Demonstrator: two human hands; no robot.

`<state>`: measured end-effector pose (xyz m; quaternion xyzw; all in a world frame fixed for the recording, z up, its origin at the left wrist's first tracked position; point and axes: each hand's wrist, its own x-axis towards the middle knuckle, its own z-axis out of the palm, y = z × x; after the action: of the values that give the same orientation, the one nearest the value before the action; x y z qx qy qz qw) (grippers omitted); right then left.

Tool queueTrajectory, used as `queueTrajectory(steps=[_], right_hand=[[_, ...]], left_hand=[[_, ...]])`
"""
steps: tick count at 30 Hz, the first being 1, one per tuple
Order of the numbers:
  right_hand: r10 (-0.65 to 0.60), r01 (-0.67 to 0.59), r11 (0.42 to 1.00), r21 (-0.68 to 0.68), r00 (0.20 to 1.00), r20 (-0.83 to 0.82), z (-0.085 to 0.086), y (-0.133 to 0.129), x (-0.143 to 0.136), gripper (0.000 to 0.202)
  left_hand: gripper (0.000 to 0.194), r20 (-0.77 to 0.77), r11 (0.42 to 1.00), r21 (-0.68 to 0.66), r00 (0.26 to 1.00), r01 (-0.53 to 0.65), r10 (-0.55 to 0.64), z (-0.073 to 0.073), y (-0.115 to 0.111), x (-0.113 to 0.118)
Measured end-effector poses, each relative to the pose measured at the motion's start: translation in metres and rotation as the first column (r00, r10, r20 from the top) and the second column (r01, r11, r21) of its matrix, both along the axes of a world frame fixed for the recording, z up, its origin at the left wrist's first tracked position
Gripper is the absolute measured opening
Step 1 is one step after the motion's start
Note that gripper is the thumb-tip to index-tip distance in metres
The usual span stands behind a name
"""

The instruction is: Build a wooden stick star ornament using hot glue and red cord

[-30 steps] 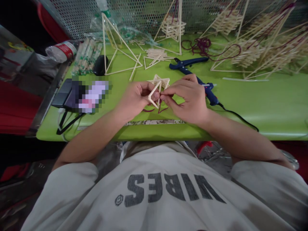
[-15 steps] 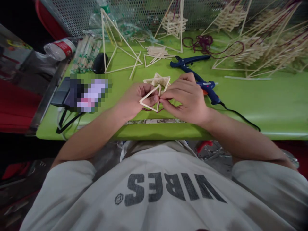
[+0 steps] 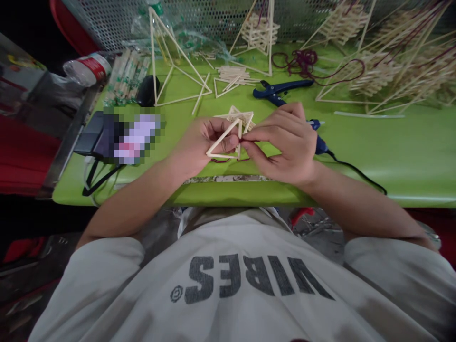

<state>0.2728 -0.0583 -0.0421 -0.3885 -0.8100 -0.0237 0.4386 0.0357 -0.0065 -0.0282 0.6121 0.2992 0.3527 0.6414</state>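
My left hand (image 3: 210,140) is closed on a small wooden-stick frame (image 3: 223,156) made of joined triangles, its thumb pressed against one side. My right hand (image 3: 285,142) pinches at that frame's right edge; a bit of dark red string shows at the fingertips. More of the string (image 3: 220,160) appears below the frame. Just beyond my fingers a stack of short sticks (image 3: 237,114) shows, partly hidden by the frame and my hands. Behind my right hand lies a blue glue gun (image 3: 320,145), partly covered, with its black cord running right.
Blue cutters (image 3: 281,89), loose sticks (image 3: 233,76) and a tangle of dark red string (image 3: 299,61) lie beyond my hands. A large stick pyramid (image 3: 173,66) stands back left. Several finished-looking stick structures (image 3: 374,71) crowd the back right. A blurred phone (image 3: 137,137) is at left.
My right hand has shifted slightly right and up, still pinching near the frame's edge. The triangular frame in my left hand has turned and tilted a little.
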Motion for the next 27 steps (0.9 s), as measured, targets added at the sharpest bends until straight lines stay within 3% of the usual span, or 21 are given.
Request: queueTrajectory(steps=[4, 8, 11, 13, 17, 21, 27], right_hand=[[0.061, -0.058, 0.997, 0.051, 0.997, -0.051, 0.001, 0.000, 0.000, 0.019], [0.021, -0.022, 0.999, -0.036, 0.999, -0.041, 0.003, -0.001, -0.001, 0.017], [-0.029, 0.028, 0.999, -0.038, 0.999, -0.031, 0.003, -0.003, -0.006, 0.021], [0.001, 0.001, 1.000, 0.020, 0.993, -0.115, 0.003, -0.004, -0.010, 0.020], [0.082, -0.072, 0.996, 0.047, 0.955, -0.286, 0.001, -0.005, -0.017, 0.011], [0.095, -0.105, 0.994, -0.014, 0.940, -0.327, -0.002, -0.006, -0.019, 0.009], [0.129, -0.152, 0.987, -0.053, 0.942, -0.311, -0.002, -0.008, -0.019, 0.012]], left_hand=[[0.064, 0.024, 1.000, -0.026, 1.000, 0.009, -0.008, 0.002, 0.000, -0.001], [0.056, 0.063, 1.000, 0.002, 0.998, -0.010, 0.009, 0.003, 0.000, -0.001], [0.048, 0.083, 0.998, 0.060, 0.997, -0.011, 0.006, 0.001, -0.001, -0.001], [0.045, 0.063, 0.988, 0.144, 0.997, -0.057, 0.048, -0.001, -0.003, 0.000], [0.038, 0.065, 0.923, 0.338, 0.983, -0.185, 0.173, -0.006, -0.006, 0.000], [0.023, 0.064, 0.842, 0.494, 0.975, -0.217, 0.214, -0.006, -0.012, -0.001], [0.020, 0.063, 0.811, 0.548, 0.977, -0.203, 0.202, -0.004, -0.017, -0.001]])
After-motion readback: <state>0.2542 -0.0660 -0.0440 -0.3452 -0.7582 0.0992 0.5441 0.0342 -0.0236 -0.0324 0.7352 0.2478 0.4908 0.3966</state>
